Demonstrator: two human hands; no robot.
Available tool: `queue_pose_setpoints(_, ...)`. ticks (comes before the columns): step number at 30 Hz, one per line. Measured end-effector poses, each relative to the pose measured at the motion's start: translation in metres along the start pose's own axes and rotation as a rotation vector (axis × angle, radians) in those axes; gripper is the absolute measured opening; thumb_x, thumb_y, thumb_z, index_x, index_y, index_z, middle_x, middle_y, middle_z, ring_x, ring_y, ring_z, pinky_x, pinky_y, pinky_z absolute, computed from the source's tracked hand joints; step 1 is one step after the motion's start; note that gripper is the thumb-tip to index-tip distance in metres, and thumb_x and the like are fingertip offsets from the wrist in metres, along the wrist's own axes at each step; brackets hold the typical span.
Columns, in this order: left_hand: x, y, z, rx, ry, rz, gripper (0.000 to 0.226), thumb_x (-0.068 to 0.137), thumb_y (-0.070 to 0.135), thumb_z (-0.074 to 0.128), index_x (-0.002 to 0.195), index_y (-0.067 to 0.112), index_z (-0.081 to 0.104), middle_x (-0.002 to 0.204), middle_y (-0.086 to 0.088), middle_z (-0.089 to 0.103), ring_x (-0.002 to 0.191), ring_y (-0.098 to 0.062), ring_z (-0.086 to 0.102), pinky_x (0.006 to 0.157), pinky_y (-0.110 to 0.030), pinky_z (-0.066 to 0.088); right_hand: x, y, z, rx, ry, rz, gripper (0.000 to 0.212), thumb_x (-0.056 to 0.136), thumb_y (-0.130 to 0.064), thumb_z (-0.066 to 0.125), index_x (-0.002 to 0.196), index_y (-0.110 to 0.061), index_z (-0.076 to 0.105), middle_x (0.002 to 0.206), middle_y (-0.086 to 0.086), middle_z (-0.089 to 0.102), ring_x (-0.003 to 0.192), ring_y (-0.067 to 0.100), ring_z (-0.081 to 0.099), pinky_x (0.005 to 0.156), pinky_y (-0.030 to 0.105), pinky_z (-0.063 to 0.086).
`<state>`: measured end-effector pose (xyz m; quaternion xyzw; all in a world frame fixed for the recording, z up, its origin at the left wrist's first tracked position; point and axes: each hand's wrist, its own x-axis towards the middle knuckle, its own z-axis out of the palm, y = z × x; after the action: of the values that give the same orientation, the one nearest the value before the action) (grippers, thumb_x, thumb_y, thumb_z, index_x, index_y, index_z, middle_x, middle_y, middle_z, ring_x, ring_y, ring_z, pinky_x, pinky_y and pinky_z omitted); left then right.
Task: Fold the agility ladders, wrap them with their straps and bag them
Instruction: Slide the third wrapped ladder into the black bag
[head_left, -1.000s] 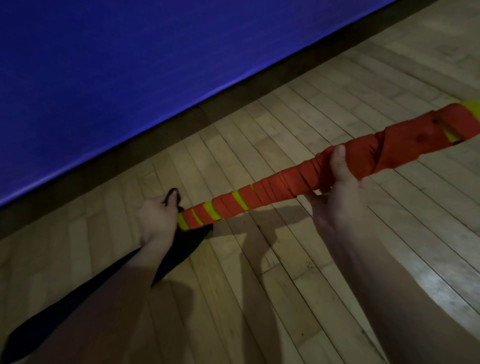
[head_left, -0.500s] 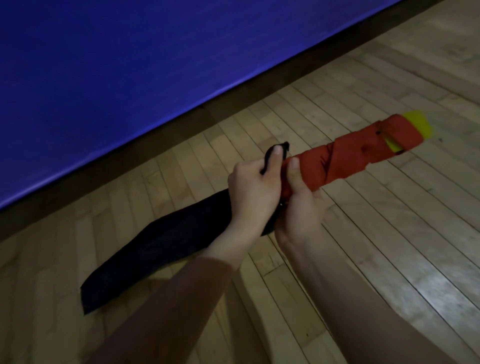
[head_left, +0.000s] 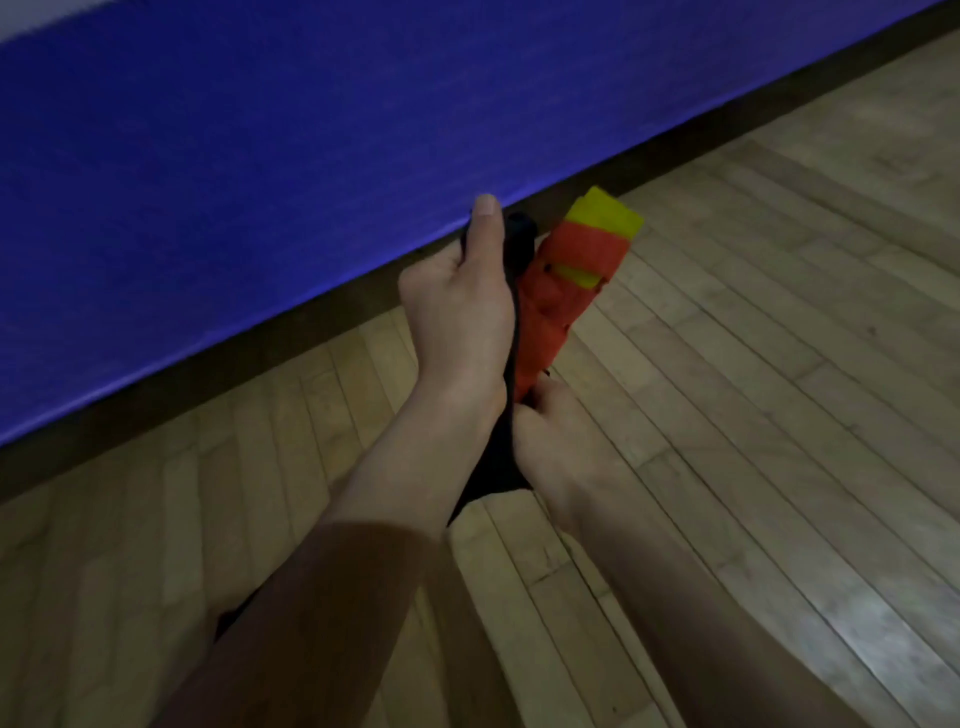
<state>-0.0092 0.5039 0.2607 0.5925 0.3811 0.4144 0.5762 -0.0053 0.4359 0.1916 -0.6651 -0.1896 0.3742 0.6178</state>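
I see the floor (head_left: 727, 415) running to a blue wall (head_left: 260, 182). Just above the floor, the ladder (head_left: 561, 291), wrapped red with yellow ends, stands mostly inside the black bag (head_left: 498, 467). It looks light and stiff as a bundle; the bag is limp. My left hand (head_left: 462, 317) grips the bag mouth beside the ladder, fingers curled; my right hand (head_left: 545, 436) holds the bagged part below, fingers hidden.
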Motion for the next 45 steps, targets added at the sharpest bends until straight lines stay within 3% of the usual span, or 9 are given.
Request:
queue_pose_setpoints(6,0.019,0.034,-0.002,-0.192,0.129,-0.037,0.034,0.091,0.034,0.062,0.072,0.007,0.057,0.074,-0.008,0.052,0.070,-0.022,0.054,0.069,-0.036,0.048,-0.001,-0.042,0.000,-0.212,-0.144,-0.063,0.047,0.103,-0.039,0.036,0.146,-0.021,0.034,0.121,-0.014,0.054,0.091,-0.003,0.048,0.077,0.012,0.035)
queue_pose_setpoints(12,0.018,0.087,-0.018,-0.265,0.248,-0.121,0.032,0.090,0.033,0.064,0.072,0.011,0.049,0.076,-0.009,0.044,0.067,-0.021,0.045,0.062,-0.036,0.039,-0.032,-0.107,-0.011,-0.493,-0.163,-0.082,0.067,0.093,-0.065,0.020,0.101,-0.015,0.064,0.101,0.004,0.063,0.095,0.021,0.059,0.074,0.029,0.039)
queue_pose_setpoints(16,0.015,0.137,-0.037,-0.299,0.337,-0.116,0.043,0.088,0.032,0.066,0.057,0.019,0.040,0.072,-0.009,0.038,0.066,-0.022,0.041,0.061,-0.036,0.037,-0.049,-0.150,-0.018,-0.806,-0.284,-0.197,0.050,0.076,-0.057,0.073,0.108,-0.020,0.066,0.104,0.001,0.069,0.098,0.018,0.064,0.080,0.026,0.050)
queue_pose_setpoints(22,-0.003,0.216,-0.064,-0.319,0.343,-0.146,0.041,0.093,0.035,0.060,0.060,0.016,0.045,0.071,-0.009,0.045,0.069,-0.020,0.046,0.062,-0.033,0.038,-0.076,-0.201,-0.011,-1.001,0.221,-0.804,0.016,0.061,-0.025,0.072,0.070,-0.012,0.068,0.092,0.012,0.061,0.090,0.034,0.057,0.068,0.032,0.034)
queue_pose_setpoints(25,-0.020,0.266,-0.074,-0.350,0.269,-0.156,0.037,0.097,0.033,0.055,0.066,0.012,0.051,0.059,-0.004,0.053,0.054,-0.017,0.054,0.051,-0.024,0.044,-0.096,-0.229,-0.009,-0.753,0.304,-0.677,0.017,0.069,-0.027,0.079,0.072,-0.013,0.070,0.129,0.014,0.055,0.119,0.031,0.043,0.092,0.042,0.032)
queue_pose_setpoints(28,-0.040,0.313,-0.073,-0.343,0.140,-0.123,0.033,0.098,0.034,0.052,0.073,0.012,0.056,0.061,-0.003,0.055,0.047,-0.011,0.054,0.045,-0.019,0.045,-0.127,-0.278,-0.010,-0.124,-0.051,-0.350,0.017,0.079,-0.019,0.079,0.079,-0.004,0.070,0.085,0.011,0.067,0.079,0.021,0.063,0.069,0.032,0.049)
queue_pose_setpoints(31,-0.065,0.369,-0.070,-0.330,-0.009,-0.073,0.034,0.097,0.038,0.051,0.077,0.012,0.059,0.072,-0.005,0.061,0.065,-0.016,0.059,0.071,-0.032,0.053,-0.159,-0.322,-0.011,-0.125,-0.168,-0.329,0.016,0.072,-0.013,0.084,0.079,-0.007,0.071,0.072,0.001,0.068,0.068,0.012,0.064,0.061,0.022,0.051)
queue_pose_setpoints(42,-0.141,0.512,-0.090,-0.152,-0.429,0.263,0.012,0.096,0.016,0.054,0.104,0.013,0.061,0.097,-0.009,0.067,0.091,-0.021,0.065,0.075,-0.028,0.053,-0.274,-0.446,-0.002,-0.261,0.464,-0.601,0.003,0.083,-0.011,0.071,0.085,-0.012,0.070,0.066,-0.001,0.063,0.066,0.016,0.061,0.053,0.016,0.043)
queue_pose_setpoints(45,-0.148,0.531,-0.115,0.230,-0.495,0.386,0.064,0.082,-0.003,0.059,0.138,0.022,0.040,0.129,-0.008,0.051,0.121,-0.019,0.048,0.083,-0.020,0.050,-0.314,-0.486,-0.005,-0.049,0.463,-0.610,0.014,0.081,-0.009,0.073,0.073,-0.013,0.063,0.065,-0.007,0.061,0.065,0.010,0.061,0.059,0.027,0.050)
